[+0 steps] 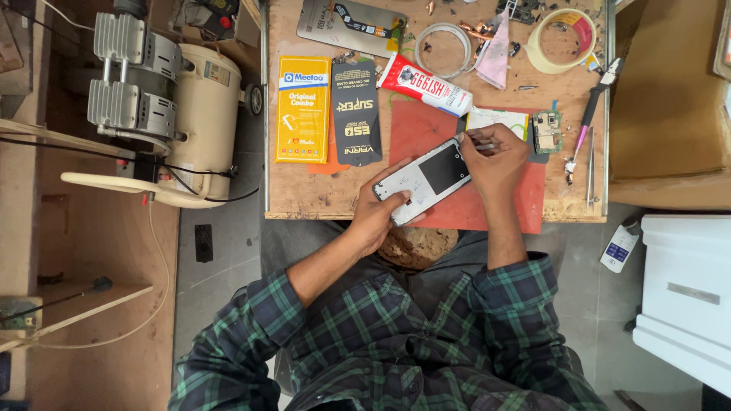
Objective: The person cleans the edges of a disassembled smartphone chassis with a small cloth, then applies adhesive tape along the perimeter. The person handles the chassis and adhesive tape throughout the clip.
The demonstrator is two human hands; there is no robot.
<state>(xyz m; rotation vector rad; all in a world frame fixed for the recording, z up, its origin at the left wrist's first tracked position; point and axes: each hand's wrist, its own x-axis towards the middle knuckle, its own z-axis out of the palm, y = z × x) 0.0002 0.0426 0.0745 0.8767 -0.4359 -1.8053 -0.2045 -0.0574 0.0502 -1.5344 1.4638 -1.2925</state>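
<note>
Overhead, cluttered workbench (320, 194) (red mat (426, 129)), compressor (198, 114) beside.

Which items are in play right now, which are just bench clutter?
In hand: opened phone, gripped by left hand; right hand works at its top edge over the red mat.

Lying about: glue tube, tape roll, circuit board, two packets, cutters.

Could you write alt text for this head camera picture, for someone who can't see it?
Seen from above, a person's left hand steadies an opened phone on a red mat while the right hand works at its top edge. A glue tube, tape roll and packets lie on the wooden bench.
</note>
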